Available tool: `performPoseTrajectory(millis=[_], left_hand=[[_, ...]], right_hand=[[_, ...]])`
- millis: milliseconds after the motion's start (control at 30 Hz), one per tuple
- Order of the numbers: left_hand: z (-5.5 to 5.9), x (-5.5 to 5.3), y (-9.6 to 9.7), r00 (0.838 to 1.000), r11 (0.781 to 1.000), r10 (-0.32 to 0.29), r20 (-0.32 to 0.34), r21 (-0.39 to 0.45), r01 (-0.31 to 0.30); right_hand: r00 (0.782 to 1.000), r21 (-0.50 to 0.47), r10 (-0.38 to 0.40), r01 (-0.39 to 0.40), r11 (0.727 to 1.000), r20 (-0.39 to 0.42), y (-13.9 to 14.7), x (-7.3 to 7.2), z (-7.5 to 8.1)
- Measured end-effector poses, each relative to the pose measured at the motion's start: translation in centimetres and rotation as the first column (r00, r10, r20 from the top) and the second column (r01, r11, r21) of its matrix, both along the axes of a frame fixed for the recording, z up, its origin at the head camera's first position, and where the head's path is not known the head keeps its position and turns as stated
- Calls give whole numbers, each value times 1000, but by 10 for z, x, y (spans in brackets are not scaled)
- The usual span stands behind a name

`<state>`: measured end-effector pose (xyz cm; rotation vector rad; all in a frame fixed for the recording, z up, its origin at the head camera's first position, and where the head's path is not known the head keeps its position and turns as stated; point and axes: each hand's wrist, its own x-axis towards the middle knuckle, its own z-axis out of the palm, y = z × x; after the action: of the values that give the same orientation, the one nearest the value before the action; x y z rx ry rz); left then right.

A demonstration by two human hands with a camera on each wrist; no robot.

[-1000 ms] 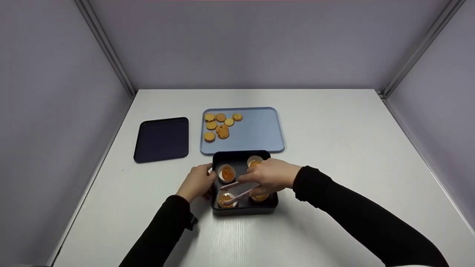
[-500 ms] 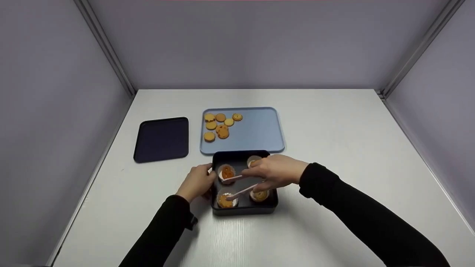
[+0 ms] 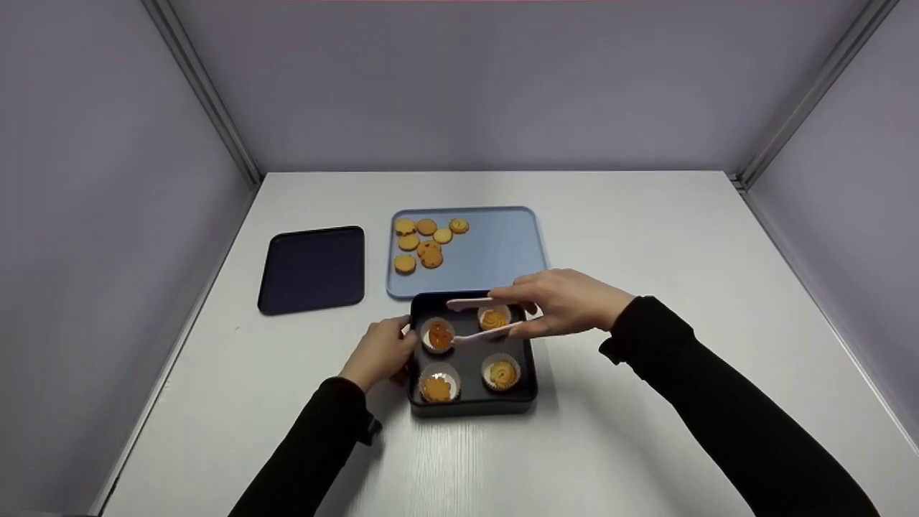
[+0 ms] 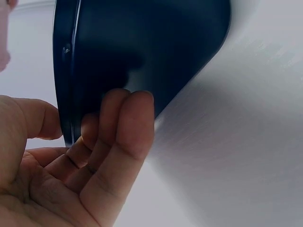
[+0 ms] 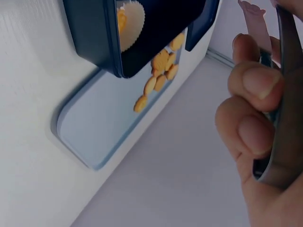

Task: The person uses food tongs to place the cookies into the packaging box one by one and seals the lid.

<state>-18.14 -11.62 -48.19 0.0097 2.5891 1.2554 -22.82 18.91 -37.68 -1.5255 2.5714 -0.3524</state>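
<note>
Head view: we see the left hand (image 3: 378,354) with its grip round the left wall of a deep black square box (image 3: 474,408), likely to steady it on the white table (image 3: 646,237). The right hand (image 3: 567,301) grips pink-tipped tongs (image 3: 474,304) above the box, ends spread, nothing visible between them. Four golden cookies (image 3: 502,373) sit in fluted paper cups (image 3: 441,369), one each, perhaps to keep them separate. Half a second ago, the tongs were over the left-hand cups; they have since shifted toward the box's far side, while the left hand stays put.

Left wrist view: we see fingers along the box's outer wall, thumb at its rim.

Right wrist view: fingers curl round the tongs' handle.
</note>
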Motion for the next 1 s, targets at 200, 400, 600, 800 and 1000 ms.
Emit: performPoseTrajectory(millis=[200, 400, 600, 800, 1000], left_hand=[[-1, -1, 0, 1000, 1000, -2, -9, -28, 2], [-1, -1, 0, 1000, 1000, -5, -1, -8, 5], [0, 0, 0, 1000, 1000, -11, -19, -24, 10], [1, 0, 1, 1000, 1000, -8, -18, -28, 8], [1, 0, 3, 1000, 1000, -2, -10, -12, 2]], right_hand=[[999, -51, -33, 32, 998, -21, 6, -6, 4], [995, -113, -96, 91, 989, -36, 14, -12, 2], [984, -166, -172, 163, 972, -38, 24, -17, 0], [970, -202, -240, 227, 953, -44, 30, -19, -4], [955, -253, -289, 265, 931, -64, 35, -21, -9]])
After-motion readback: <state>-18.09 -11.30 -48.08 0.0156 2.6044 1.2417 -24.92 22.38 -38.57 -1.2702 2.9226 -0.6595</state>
